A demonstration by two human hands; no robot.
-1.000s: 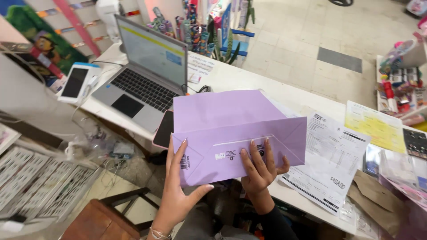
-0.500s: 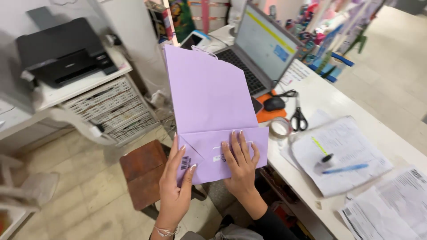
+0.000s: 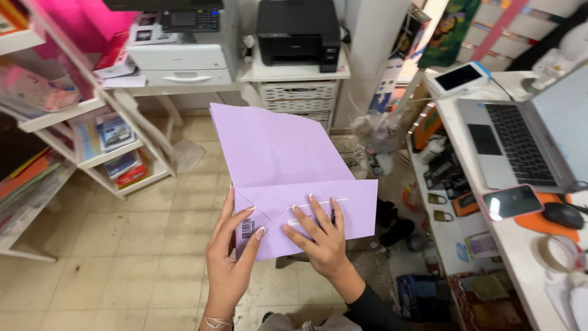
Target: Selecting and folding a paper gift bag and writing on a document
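The lilac paper sheet is the landmark here, held up in the air above the tiled floor, in front of the black printer that stands beyond its top edge. Its long axis runs away from the person, from the hands up toward the printer, leaning a little to the left. At the near end a wide folded band crosses the sheet, reaching out past the sheet's right edge; its left corner is turned in as a small triangle carrying a barcode sticker.

To the right of the sheet stands the white desk with an open laptop; to its left, a shelf rack with stacked stationery.

Both hands sit at the sheet's near end, so the paper lies up and away from them. The right hand lies flat on the band, fingers spread and pressing it down. The left hand grips the sheet's lower left corner, thumb on the triangular flap, fingers behind the edge. The two hands are equally near, just beside each other.
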